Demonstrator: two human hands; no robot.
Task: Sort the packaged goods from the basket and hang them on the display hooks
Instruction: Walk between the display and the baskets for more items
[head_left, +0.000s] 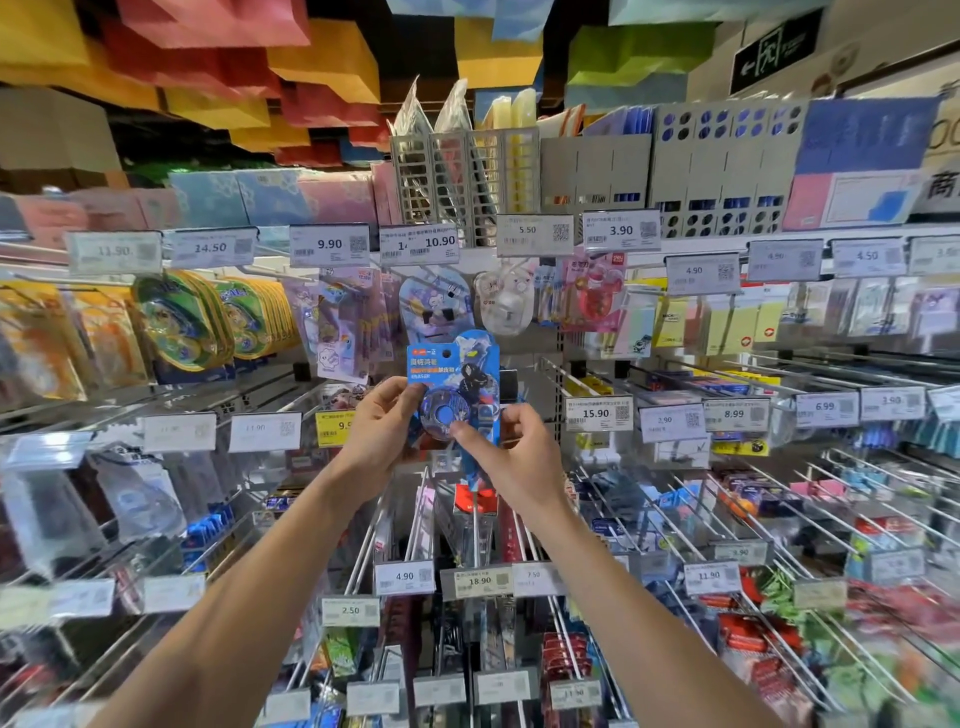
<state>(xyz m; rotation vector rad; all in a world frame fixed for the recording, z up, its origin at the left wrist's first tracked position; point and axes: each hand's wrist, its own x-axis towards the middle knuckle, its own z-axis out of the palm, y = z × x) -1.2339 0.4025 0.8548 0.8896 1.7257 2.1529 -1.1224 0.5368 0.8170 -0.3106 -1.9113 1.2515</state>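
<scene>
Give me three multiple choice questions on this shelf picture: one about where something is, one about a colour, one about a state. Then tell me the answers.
1. Where is the 15.90 price tag relative to the package?
A. To its left
B. To its right
C. Directly above it

2. Which colour is the package's card, mainly?
A. Red
B. Green
C. Blue

3. What state is the package in?
A. Gripped by the left hand and the right hand
B. Lying in a basket
C. Hanging untouched on a hook

Answers:
1 B: the tag hangs out past the right hand.
2 C: blue covers nearly the whole card.
3 A: fingers of both hands pinch its lower half in front of the shelves.
</scene>
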